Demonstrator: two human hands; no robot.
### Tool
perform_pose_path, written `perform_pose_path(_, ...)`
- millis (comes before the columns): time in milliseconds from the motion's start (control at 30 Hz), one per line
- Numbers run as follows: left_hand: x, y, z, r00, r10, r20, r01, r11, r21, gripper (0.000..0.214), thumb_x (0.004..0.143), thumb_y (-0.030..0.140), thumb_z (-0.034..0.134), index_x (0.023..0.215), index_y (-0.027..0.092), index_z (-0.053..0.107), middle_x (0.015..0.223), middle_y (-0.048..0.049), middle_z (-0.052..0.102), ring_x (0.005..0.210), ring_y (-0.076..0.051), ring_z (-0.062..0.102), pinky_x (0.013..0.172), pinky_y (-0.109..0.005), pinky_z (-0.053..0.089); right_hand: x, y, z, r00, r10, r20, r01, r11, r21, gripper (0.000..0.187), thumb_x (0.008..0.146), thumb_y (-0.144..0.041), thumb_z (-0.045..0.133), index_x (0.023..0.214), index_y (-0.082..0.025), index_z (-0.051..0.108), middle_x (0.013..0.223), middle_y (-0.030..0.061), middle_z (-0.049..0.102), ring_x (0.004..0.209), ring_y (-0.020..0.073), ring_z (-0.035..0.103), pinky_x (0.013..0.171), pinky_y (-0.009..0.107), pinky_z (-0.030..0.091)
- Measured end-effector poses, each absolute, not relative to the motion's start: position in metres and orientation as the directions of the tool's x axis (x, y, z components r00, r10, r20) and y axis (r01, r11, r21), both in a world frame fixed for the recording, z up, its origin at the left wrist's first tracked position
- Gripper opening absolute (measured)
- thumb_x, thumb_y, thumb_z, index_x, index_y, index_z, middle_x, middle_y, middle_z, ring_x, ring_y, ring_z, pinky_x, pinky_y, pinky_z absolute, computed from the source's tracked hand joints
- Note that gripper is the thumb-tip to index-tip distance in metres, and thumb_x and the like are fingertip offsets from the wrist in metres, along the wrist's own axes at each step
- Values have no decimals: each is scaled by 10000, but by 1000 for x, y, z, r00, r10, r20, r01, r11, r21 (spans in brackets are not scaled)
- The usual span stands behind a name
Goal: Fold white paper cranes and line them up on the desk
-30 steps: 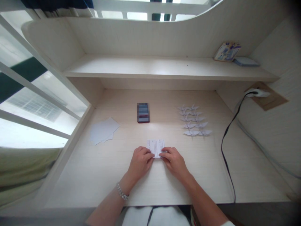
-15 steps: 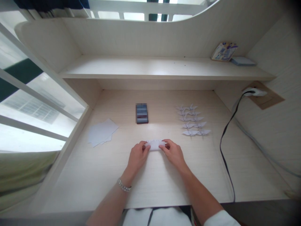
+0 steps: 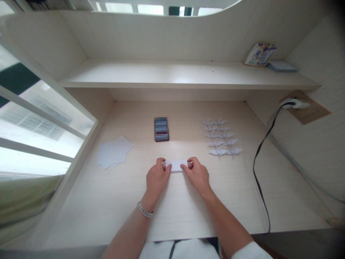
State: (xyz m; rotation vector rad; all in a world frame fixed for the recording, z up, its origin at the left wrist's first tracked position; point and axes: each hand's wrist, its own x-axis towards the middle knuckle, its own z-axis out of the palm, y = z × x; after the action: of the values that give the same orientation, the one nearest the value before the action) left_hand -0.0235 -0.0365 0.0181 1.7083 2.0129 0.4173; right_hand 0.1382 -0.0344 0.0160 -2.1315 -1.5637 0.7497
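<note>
A small white sheet of paper [image 3: 176,166], folded into a narrow strip, lies low over the desk in front of me. Its left end is pinched between the thumb and curled fingers of my left hand [image 3: 158,175], which has a metal bracelet on the wrist. My right hand [image 3: 197,175] grips the right end the same way, thumb on the near edge. To the right stand several white origami cranes [image 3: 222,137] in rows of two. Some loose white paper sheets [image 3: 114,153] lie overlapping on the left.
A dark rectangular object [image 3: 161,129], its face pixelated, lies beyond my hands on the desk [image 3: 183,208]. A black cable [image 3: 257,172] runs from the wall socket [image 3: 306,107] down the right side. The shelf [image 3: 151,73] above holds a colourful box [image 3: 260,54] and a flat pale-blue item [image 3: 281,66].
The camera view has shifted slightly. Both hands still hold the paper strip; its far edge, which showed small dark marks, now looks plain, and the fingers have shifted a little.
</note>
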Motion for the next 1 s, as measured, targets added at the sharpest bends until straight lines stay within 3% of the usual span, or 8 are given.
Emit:
perform_pose_path(333,-22,-32,22,-162,961,-222,857,249,451,287,812,434,470,1008,227,508,775,-18,680,744,-200,631,601,-278,385,138,-32,15,279,938,-207,753,-347,-559,257,692,-445,598,835,-234,561,710,-10,659,670,176,601,564,258,347)
perform_pose_path(1000,-22,-31,18,-164,968,-189,879,230,418,282,816,464,452,980,243,513,762,7,676,690,-177,621,563,-260,353,141,-26,14,284,933,-220,722,-359,-591,178,683,-405,589,685,-227,600,658,-10,664,626,158,593,580,256,386)
